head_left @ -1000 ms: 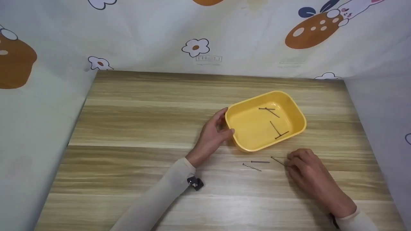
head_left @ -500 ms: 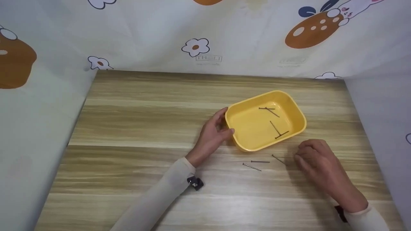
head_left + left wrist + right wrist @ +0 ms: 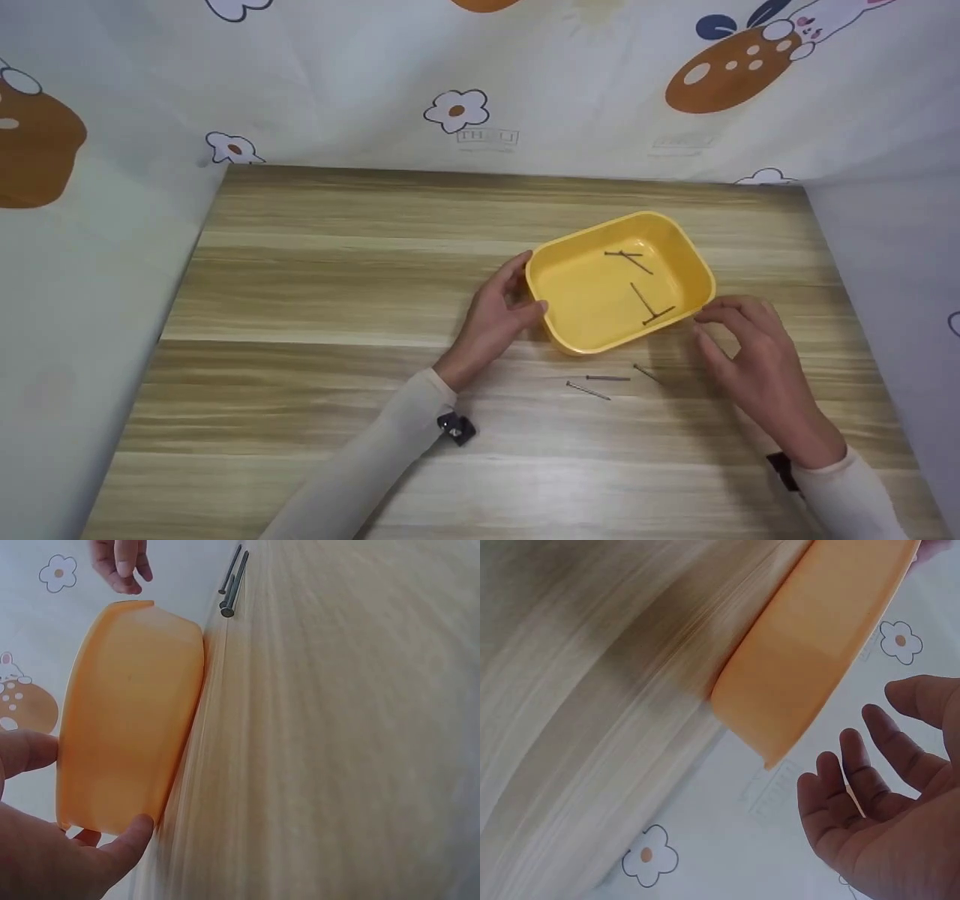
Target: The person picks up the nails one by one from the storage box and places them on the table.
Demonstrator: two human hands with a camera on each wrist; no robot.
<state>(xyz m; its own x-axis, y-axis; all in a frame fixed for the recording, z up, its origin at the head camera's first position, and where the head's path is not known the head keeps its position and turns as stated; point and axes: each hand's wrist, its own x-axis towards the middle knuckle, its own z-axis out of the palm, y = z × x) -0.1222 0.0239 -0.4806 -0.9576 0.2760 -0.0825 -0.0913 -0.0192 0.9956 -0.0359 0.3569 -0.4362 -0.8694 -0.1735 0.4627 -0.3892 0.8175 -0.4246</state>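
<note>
A yellow plastic bin [image 3: 585, 300] sits on the table, with several nails [image 3: 646, 301] lying inside it. My left hand [image 3: 491, 319] grips the bin's left end, thumb at the rim; the left wrist view shows fingers on the orange-looking wall [image 3: 131, 712]. Just off the near right corner of the bin is my right hand [image 3: 757, 360]. In the right wrist view its fingers [image 3: 866, 772] are spread and loosely bent, with nothing between them. Three loose nails lie on the table in front of the bin: one nail [image 3: 589, 391], a second nail [image 3: 609, 378] and a third nail [image 3: 647, 373].
The wood-grain table [image 3: 337, 270] runs back to a pale patterned sheet [image 3: 360, 82] hung behind and along both sides. A small black camera [image 3: 456, 427] is worn at my left wrist, and another dark device [image 3: 781, 471] at my right.
My right hand has moved away from the rightmost loose nail, up toward the bin's near right corner, and its fingers have spread. That nail has shifted slightly. Left hand and bin have stayed put.
</note>
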